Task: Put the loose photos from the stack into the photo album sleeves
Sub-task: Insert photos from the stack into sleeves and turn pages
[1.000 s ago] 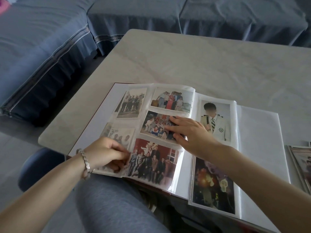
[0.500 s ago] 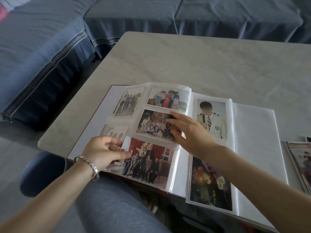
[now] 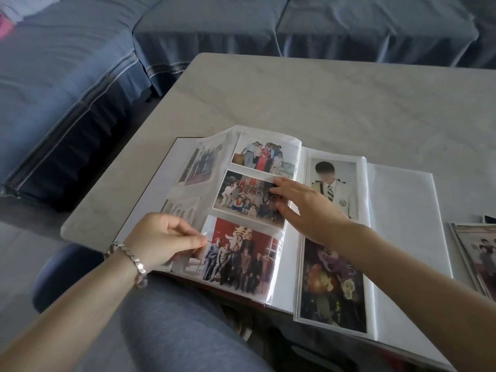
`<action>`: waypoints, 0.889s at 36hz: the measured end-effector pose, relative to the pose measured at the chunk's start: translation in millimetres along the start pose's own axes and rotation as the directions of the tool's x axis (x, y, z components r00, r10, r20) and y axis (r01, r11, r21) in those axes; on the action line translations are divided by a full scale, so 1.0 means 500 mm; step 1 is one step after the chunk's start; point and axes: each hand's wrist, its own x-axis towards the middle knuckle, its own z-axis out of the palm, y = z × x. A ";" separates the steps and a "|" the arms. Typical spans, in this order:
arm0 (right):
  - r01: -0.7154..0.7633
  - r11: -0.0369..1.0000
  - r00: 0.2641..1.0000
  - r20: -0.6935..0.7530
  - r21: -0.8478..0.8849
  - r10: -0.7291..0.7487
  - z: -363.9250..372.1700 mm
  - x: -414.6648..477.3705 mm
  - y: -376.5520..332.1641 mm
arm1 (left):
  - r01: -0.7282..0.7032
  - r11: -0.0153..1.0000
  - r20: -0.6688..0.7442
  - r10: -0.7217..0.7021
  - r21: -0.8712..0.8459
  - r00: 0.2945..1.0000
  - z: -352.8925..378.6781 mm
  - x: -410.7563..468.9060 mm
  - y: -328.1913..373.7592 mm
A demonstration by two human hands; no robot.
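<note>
The album [image 3: 402, 210] is lying open on the table [image 3: 295, 89] at its near edge, the photo stack [image 3: 477, 253] sitting just right of it, the sofa [image 3: 241, 22] running behind and left.

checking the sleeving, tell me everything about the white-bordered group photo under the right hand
The white-bordered group photo is a landscape print of a crowd in rows under red characters. It lies flat, slightly tilted, midway down the open album's left page. The right hand rests straight fingers on its right edge. Whether it sits inside a sleeve is unclear.
</note>
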 end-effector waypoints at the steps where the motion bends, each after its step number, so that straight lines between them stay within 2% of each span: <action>1: -0.001 1.000 1.000 0.000 -0.004 0.001 0.000 0.000 0.000 | -0.019 1.000 -0.021 0.019 -0.007 1.000 0.005 -0.003 -0.001; 5: -0.010 1.000 1.000 0.002 -0.006 0.010 0.002 -0.001 0.001 | -0.081 0.997 -0.111 0.079 -0.017 0.991 0.019 -0.011 -0.009; 9: -0.009 1.000 1.000 0.006 -0.006 0.009 0.006 -0.001 0.002 | -0.116 0.988 -0.229 0.137 0.102 0.964 0.025 -0.014 -0.018; 13: -0.015 1.000 1.000 0.005 0.007 0.015 0.008 -0.003 0.000 | -0.177 0.983 -0.306 0.181 0.042 0.935 0.033 -0.019 -0.023; 18: -0.026 0.999 1.000 0.003 0.024 0.026 0.009 -0.004 -0.001 | -0.270 0.962 -0.344 0.269 0.046 0.900 0.044 -0.023 -0.031; 23: -0.022 0.999 1.000 -0.008 0.048 0.023 0.011 -0.006 0.000 | -0.252 0.968 -0.345 0.236 -0.002 0.909 0.043 -0.019 -0.039; 28: -0.027 0.998 1.000 -0.007 0.063 0.028 0.012 -0.009 0.001 | -0.094 0.991 -0.266 0.064 -0.099 0.962 0.030 -0.007 -0.044; 30: -0.024 0.998 1.000 -0.003 0.054 0.024 0.012 -0.011 0.002 | -0.138 0.990 -0.296 0.122 -0.036 0.947 0.031 -0.001 -0.042; 32: -0.022 0.999 1.000 0.003 0.046 0.022 0.012 -0.012 0.001 | -0.252 0.963 -0.395 0.270 0.099 0.878 0.034 -0.001 -0.035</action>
